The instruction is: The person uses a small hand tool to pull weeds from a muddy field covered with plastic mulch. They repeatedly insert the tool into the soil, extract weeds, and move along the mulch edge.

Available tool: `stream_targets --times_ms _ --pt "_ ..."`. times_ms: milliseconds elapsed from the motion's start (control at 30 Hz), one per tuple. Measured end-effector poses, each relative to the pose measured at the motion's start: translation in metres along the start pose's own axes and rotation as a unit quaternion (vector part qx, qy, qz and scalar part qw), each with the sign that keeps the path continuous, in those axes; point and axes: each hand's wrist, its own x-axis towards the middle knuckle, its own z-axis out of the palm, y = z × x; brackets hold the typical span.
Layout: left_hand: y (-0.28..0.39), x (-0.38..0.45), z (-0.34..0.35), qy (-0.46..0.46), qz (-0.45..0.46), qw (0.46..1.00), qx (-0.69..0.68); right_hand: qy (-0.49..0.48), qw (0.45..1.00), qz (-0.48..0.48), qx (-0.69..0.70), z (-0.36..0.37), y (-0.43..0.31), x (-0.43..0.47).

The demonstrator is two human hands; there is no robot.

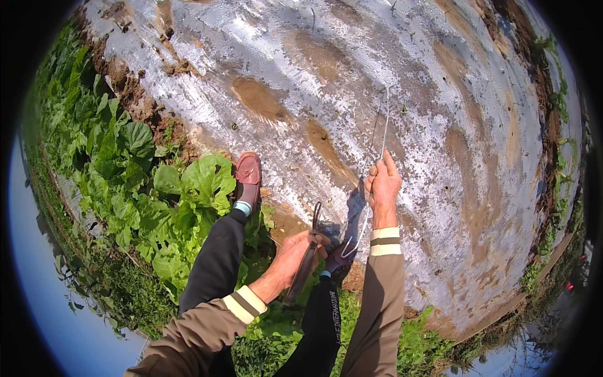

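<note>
A thin pale wire rod [387, 122] with a bent, hooked lower end is gripped in my right hand [385, 186], its far tip over the plastic mulch film [348, 70]. The rod's hooked end hangs near my right shoe. Closer to my body, my left hand [294, 259] is closed on a dark, flat, elongated object [301, 273] with a dark loop at its top; its exact kind cannot be told. Small green seedlings [404, 109] poke up through the film in places.
Broad leafy green vegetables [136, 179] grow on the left, beside a strip of brown soil [136, 96]. My red-brown shoe [248, 169] stands at the film's edge. Soil patches [261, 99] lie on the film. Another soil furrow [549, 122] runs along the right.
</note>
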Motion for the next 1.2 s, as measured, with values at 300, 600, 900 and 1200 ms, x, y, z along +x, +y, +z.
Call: stream_targets --times_ms 300,600,900,1200 --pt "0.02 -0.005 -0.016 -0.039 0.01 0.999 -0.03 0.147 0.846 -0.26 -0.441 0.028 -0.003 0.015" --pt "0.035 -0.015 -0.019 -0.059 0.017 0.996 -0.063 0.162 0.801 -0.252 -0.519 0.042 -0.004 0.017" --pt "0.032 -0.013 -0.019 -0.064 0.011 0.996 -0.068 0.114 0.815 -0.262 -0.504 0.036 -0.003 0.015" --pt "0.025 -0.01 -0.019 -0.051 0.026 0.998 -0.019 0.12 0.805 -0.283 -0.508 0.022 0.011 -0.001"
